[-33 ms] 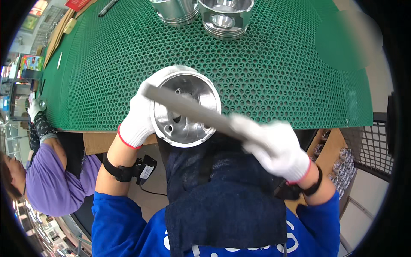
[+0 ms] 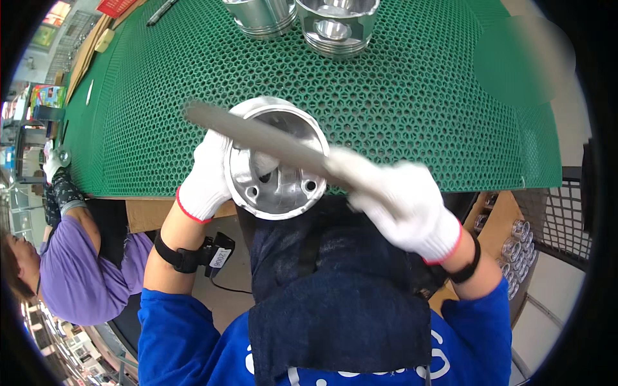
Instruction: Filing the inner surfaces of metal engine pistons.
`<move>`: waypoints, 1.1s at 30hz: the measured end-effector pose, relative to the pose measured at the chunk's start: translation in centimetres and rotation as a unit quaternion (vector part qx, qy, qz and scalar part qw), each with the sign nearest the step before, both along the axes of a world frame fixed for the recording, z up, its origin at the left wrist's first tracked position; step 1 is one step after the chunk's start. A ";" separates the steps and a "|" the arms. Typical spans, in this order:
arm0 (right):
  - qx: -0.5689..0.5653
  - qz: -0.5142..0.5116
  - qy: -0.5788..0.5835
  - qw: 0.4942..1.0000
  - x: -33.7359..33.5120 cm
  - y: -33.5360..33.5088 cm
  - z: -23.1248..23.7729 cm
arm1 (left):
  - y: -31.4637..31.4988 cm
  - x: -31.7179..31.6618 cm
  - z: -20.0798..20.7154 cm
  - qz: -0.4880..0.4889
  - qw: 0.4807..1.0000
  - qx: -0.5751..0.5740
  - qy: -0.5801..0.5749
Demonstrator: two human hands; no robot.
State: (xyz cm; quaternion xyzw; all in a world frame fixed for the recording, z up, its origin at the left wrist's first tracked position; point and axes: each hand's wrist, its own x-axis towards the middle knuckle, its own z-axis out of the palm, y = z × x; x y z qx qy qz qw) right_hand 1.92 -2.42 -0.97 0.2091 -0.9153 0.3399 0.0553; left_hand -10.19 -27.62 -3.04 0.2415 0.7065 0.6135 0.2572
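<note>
My left hand (image 2: pixel 207 170), in a white knit glove, is wrapped round the left side of a shiny metal piston (image 2: pixel 278 209), its hollow end facing up. My right hand (image 2: pixel 407 204), also gloved and blurred, grips one end of a long grey file (image 2: pixel 257 137). The file slants across the piston's opening, its far end reaching past the upper left of the rim. Motion smears the file, and I cannot tell whether it touches the rim. My left fingers are mostly hidden behind the piston.
Two more pistons, a left one (image 2: pixel 262 18) and a right one (image 2: pixel 336 29), stand on the green perforated mat (image 2: pixel 425 116) ahead. A marker (image 2: pixel 161 11) lies at the far left. Another person in a purple top (image 2: pixel 90 276) works at left. Several metal parts (image 2: pixel 515 251) sit on a lower right shelf.
The file has slid toward the upper left across the piston, and my right hand has moved left with it. My left hand and the piston hardly shift.
</note>
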 end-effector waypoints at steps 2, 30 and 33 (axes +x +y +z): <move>-0.042 -0.009 0.000 0.999 0.5 -1.0 -0.7 | -0.2 0.2 0.1 -0.011 1.000 -0.021 0.004; -0.250 0.025 -0.023 0.968 -3.3 3.5 1.1 | -0.8 0.8 1.8 0.084 0.933 -0.056 0.345; -0.268 -0.150 -0.164 0.937 2.1 6.5 -0.8 | 1.0 5.3 0.7 0.351 0.921 0.098 0.138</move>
